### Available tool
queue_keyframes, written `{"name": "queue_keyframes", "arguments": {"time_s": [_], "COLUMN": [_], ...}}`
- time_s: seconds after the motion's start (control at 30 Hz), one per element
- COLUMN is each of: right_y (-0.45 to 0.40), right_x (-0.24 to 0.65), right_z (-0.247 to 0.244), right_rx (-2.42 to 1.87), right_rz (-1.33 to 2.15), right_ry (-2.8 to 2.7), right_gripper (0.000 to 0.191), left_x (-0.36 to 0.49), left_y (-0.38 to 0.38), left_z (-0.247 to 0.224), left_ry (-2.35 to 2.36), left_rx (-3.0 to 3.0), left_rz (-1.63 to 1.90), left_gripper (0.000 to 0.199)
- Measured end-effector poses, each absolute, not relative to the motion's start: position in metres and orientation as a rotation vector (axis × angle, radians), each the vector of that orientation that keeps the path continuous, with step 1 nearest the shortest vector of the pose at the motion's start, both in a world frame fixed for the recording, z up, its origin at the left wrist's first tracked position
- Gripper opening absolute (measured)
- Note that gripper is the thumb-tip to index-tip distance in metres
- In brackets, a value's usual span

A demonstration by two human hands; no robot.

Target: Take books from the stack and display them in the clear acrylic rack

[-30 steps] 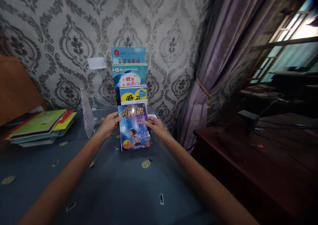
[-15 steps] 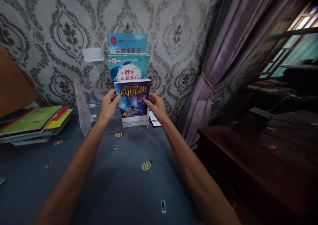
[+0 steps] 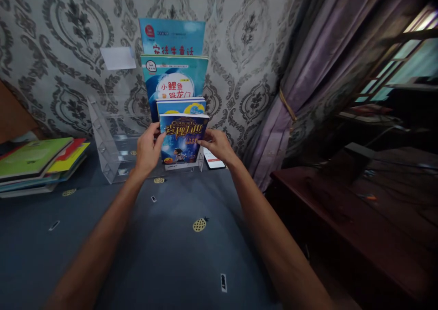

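A dark blue book with gold title letters (image 3: 183, 139) stands upright at the front of a clear tiered rack (image 3: 106, 150). My left hand (image 3: 148, 148) grips its left edge, and my right hand (image 3: 217, 144) pinches its right edge. Just behind it shows the top of a blue and yellow book (image 3: 179, 106). Higher up in the rack stand a teal book with a white circle (image 3: 176, 79) and, rearmost, a light blue book with red characters (image 3: 173, 35). The rack's left part holds no books.
Left on the blue patterned cloth (image 3: 171, 255) lies a pile of books (image 3: 37, 161). A phone (image 3: 214, 160) lies right of the rack. A white card (image 3: 118, 58) is behind it. Farther right are a purple curtain (image 3: 273, 136) and a dark red table (image 3: 342, 218).
The dark blue book sits lower in the front of the rack, both hands still on it, and the blue and yellow book's top now shows behind it. The view has come slightly closer.
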State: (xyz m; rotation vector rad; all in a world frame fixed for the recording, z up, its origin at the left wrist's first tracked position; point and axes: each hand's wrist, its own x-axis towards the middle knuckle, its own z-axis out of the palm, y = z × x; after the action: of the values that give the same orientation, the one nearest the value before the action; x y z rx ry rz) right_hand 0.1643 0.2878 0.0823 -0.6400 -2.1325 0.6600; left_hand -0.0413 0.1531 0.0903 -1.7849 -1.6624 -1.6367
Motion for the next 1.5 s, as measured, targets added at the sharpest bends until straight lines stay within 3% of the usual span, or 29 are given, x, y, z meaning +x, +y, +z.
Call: {"name": "queue_keyframes", "arguments": {"time_s": [0.2,0.8,0.97,1.2,1.5], "right_y": [0.291,0.285,0.284,0.283,0.276], "right_x": [0.165,0.165,0.165,0.161,0.163], "right_z": [0.078,0.082,0.082,0.082,0.089], "right_rx": [-0.739,-0.907,-0.888,-0.898,-0.959], "right_rz": [0.618,0.460,0.468,0.478,0.451], "right_ry": [-2.191,-2.233,-2.183,-2.183,-2.238], "right_gripper": [0.008,0.016,0.025,0.022,0.027], "left_x": [-0.042,-0.027,-0.027,-0.027,-0.023], "left_y": [0.154,0.145,0.147,0.149,0.148], "left_z": [0.080,0.083,0.080,0.076,0.082], "left_ry": [-1.761,-2.324,-2.357,-2.335,-2.367], "left_rx": [-1.729,-1.685,-1.665,-1.692,-1.657], "left_rz": [-1.573,-1.336,-1.280,-1.176,-1.150], "left_gripper": [0.035,0.013,0.015,0.024,0.021]}}
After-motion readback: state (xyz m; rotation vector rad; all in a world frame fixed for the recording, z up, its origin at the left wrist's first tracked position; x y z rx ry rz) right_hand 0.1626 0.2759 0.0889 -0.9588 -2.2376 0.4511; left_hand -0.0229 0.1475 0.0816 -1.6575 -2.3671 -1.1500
